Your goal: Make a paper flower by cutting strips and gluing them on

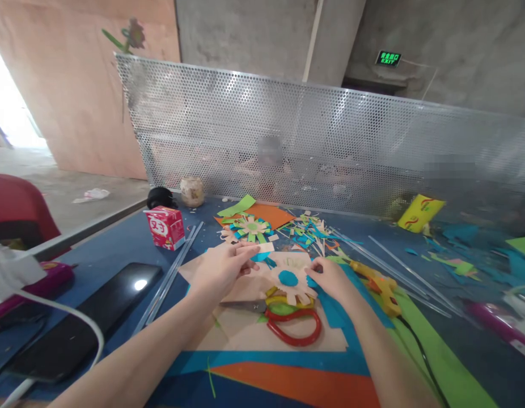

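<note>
A small cream paper strip (267,247) is pinched between the fingers of my left hand (228,265). My right hand (330,277) has its thumb and fingertips together at the right edge of a cream paper flower (297,290) with a blue round centre (288,277). A bit of blue shows under those fingertips; whether they grip it or just touch it is unclear. Red-handled scissors (294,328) lie below the flower on cream paper sheets (245,331), blades pointing left. Beyond my hands sits a finished-looking layered flower (252,226) in blue, green and cream.
A yellow glue gun (379,289) with a black cord lies at right, near clear sticks (402,272). Paper scraps (311,229) cover the back. To the left are a phone (88,317), a red box (165,228) and more sticks (171,277). A perforated metal screen (288,124) closes the far side.
</note>
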`<action>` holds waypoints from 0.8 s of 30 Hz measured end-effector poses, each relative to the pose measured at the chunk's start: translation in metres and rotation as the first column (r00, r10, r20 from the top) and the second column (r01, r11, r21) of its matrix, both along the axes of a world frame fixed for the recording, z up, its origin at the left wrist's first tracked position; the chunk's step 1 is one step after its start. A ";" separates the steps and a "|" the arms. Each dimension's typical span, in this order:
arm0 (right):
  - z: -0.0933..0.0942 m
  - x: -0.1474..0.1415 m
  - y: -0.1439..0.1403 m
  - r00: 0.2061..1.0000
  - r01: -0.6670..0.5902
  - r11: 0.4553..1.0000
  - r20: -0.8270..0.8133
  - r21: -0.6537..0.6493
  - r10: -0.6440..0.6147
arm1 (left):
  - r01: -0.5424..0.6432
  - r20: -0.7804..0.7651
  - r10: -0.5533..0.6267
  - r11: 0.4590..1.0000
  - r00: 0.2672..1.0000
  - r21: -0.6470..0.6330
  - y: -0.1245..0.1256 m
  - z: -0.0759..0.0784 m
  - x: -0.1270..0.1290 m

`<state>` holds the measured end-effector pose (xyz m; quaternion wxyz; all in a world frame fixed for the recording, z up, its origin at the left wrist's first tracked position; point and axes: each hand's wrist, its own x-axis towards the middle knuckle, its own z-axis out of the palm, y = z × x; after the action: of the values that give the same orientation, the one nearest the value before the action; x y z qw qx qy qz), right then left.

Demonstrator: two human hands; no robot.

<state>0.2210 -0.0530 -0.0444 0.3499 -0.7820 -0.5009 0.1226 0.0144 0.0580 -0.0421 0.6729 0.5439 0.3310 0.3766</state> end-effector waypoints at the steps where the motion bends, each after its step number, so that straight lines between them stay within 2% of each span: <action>1: 0.002 0.000 0.001 0.998 -0.015 0.999 -0.052 0.035 0.017 | 0.028 0.009 -0.028 1.000 1.000 0.013 -0.001 0.001 0.000; 5: 0.005 -0.002 0.004 0.956 0.006 0.986 -0.291 0.165 0.043 | 0.124 0.055 -0.126 0.992 0.991 0.033 -0.002 0.003 0.001; 8: 0.000 -0.006 0.006 0.872 0.049 0.980 -0.487 0.191 0.051 | 0.130 0.071 -0.132 0.991 0.989 0.027 -0.002 0.002 0.001; 11: -0.006 -0.010 0.007 0.787 0.058 0.978 -0.612 0.201 0.080 | 0.112 0.099 -0.113 0.994 0.989 0.021 -0.001 0.001 0.001; 15: -0.006 -0.014 0.008 0.717 0.073 0.966 -0.686 0.249 0.123 | 0.050 0.115 -0.051 0.999 0.992 0.010 0.000 0.001 0.002; 19: -0.003 -0.014 0.010 0.683 0.119 0.945 -0.716 0.303 0.144 | -0.025 0.129 0.023 1.000 0.991 0.013 0.001 0.002 0.004; 21: -0.004 -0.014 0.011 0.686 0.102 0.943 -0.709 0.317 0.164 | -0.005 0.132 0.003 1.000 0.991 0.016 0.000 0.002 0.004; 24: -0.005 -0.016 0.013 0.735 0.059 0.949 -0.656 0.311 0.169 | 0.021 0.128 -0.022 1.000 0.992 0.006 -0.001 0.003 0.004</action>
<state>0.2051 -0.0399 -0.0497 0.6222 -0.6034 -0.3758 0.3279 0.0183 0.0568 -0.0393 0.6953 0.5240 0.2803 0.4042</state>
